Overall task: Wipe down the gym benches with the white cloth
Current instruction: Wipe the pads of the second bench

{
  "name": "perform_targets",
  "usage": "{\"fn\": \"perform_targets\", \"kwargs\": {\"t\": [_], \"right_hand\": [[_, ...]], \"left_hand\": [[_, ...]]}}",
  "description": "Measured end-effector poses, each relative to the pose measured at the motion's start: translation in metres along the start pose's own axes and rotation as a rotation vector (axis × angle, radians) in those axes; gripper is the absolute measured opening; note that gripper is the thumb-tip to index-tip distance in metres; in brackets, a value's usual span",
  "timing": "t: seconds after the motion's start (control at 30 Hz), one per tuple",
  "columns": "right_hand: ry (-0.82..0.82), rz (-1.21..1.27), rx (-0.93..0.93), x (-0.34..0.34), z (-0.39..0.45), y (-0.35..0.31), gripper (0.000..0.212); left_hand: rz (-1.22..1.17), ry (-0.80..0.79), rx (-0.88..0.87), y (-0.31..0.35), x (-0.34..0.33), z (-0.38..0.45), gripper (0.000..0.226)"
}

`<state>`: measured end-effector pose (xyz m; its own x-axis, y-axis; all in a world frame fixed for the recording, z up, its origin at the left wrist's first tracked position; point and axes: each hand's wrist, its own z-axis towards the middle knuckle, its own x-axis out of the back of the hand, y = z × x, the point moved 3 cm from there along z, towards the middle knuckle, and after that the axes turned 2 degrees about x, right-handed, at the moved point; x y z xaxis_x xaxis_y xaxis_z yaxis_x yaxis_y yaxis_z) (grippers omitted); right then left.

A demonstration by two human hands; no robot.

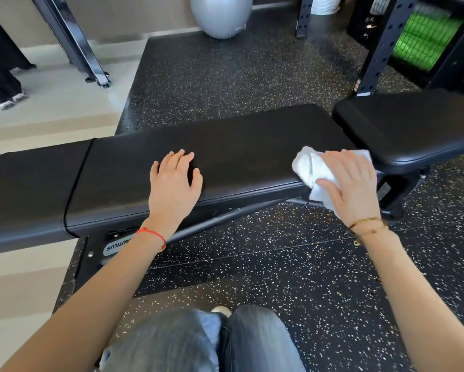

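A long black padded gym bench runs across the view from left to right. Its separate seat pad sits at the right end. My left hand lies flat on the bench's near edge, fingers spread, holding nothing. My right hand presses the crumpled white cloth against the right end of the long pad, at its front edge by the gap to the seat pad. Part of the cloth hangs down over the edge under my palm.
A grey exercise ball stands on the speckled rubber floor behind the bench. A black rack upright rises at the back right, a slanted frame leg at the back left. Another person's legs are at the far left. My knees are below.
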<state>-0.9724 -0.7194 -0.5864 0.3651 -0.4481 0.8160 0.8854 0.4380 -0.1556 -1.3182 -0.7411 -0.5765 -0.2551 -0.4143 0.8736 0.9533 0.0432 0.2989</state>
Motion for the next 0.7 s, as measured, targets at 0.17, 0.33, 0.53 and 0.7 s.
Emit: {"fn": "perform_targets", "kwargs": {"t": [0.17, 0.33, 0.53, 0.7], "right_hand": [[-0.026, -0.027, -0.081, -0.001, 0.014, -0.026, 0.044], [-0.093, -0.020, -0.091, -0.004, 0.032, -0.044, 0.043], [-0.244, 0.051, -0.179, 0.017, 0.064, -0.055, 0.052], [-0.351, 0.089, -0.260, 0.071, 0.111, -0.075, 0.056]], "left_hand": [[-0.004, -0.014, 0.002, -0.001, 0.000, 0.001, 0.051], [0.004, -0.023, -0.002, -0.002, 0.001, 0.003, 0.056], [-0.024, -0.128, -0.003, 0.003, 0.027, 0.025, 0.036], [-0.050, -0.174, -0.028, 0.029, 0.086, 0.058, 0.032]]}}
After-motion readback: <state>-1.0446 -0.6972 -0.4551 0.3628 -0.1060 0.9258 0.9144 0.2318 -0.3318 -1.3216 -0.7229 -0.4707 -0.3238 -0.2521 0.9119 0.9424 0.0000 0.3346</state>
